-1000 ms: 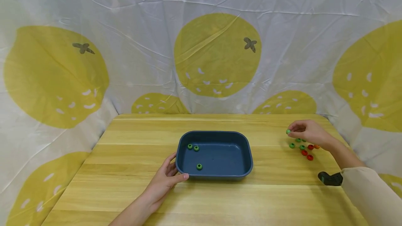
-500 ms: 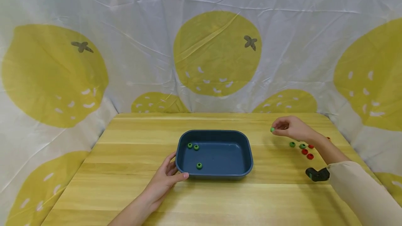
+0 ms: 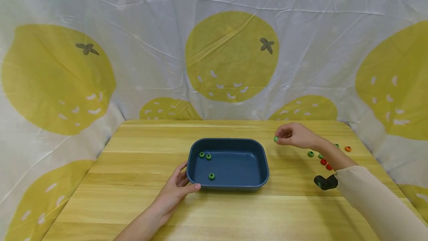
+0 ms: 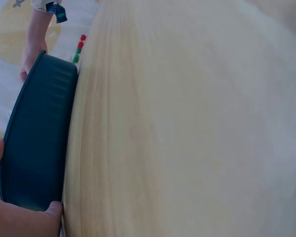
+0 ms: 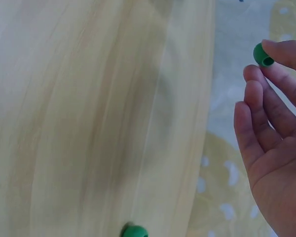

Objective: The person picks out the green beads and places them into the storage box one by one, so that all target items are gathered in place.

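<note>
A dark blue rectangular tray [image 3: 230, 188] stands on the wooden table, with three green beads inside, among them one green bead [image 3: 211, 176] near its front. The left hand [image 3: 172, 192] grips the tray's left front corner, thumb on the near side; the left wrist view shows its fingers against the tray wall [image 4: 37, 133]. Right of the tray, above the table, the right hand [image 3: 295, 135] pinches a green bead [image 5: 263, 55] between thumb and index finger. Its other fingers are loosely bent. The bead's hole shows in the right wrist view.
Loose beads lie at the table's right: green ones [image 3: 310, 154], red ones [image 3: 323, 161] and an orange bead [image 3: 348, 148]. The right forearm partly covers this group. A black wrist device [image 3: 325, 182] sits at the right sleeve. A lemon-print cloth [image 3: 230, 58] hangs behind the table.
The right hand has moved left from the loose beads toward the tray, carrying the green bead. The orange bead has come into full view. The left hand and tray stay in place.
</note>
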Demonstrator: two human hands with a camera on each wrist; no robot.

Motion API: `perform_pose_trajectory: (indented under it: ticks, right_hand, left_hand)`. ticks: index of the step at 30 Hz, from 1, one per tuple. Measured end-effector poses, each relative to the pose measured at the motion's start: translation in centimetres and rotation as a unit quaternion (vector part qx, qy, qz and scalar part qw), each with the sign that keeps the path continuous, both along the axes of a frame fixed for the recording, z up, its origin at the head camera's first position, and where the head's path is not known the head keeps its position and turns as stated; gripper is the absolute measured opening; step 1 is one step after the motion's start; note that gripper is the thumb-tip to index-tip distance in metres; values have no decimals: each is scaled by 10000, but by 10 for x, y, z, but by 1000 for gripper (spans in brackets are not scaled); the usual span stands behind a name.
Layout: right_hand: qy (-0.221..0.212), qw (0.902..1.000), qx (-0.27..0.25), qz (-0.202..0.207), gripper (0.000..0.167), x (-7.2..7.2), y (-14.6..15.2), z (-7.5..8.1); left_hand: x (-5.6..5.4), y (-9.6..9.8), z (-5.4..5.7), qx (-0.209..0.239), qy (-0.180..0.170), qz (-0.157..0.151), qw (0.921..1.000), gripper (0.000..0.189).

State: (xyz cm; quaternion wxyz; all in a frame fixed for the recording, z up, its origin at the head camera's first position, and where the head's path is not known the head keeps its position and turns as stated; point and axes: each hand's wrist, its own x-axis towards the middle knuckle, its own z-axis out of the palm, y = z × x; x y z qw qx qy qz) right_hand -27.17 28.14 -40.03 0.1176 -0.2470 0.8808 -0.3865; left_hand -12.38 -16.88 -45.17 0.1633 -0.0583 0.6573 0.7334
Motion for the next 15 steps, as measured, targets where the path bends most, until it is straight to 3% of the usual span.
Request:
perform_pose_trajectory:
  ticks: [15]
  right_hand:
    - [128,9987,121,478,14,-12,-36,13]
  left_hand:
    - [-1,-1,-2,-18,11,17,10000,91]
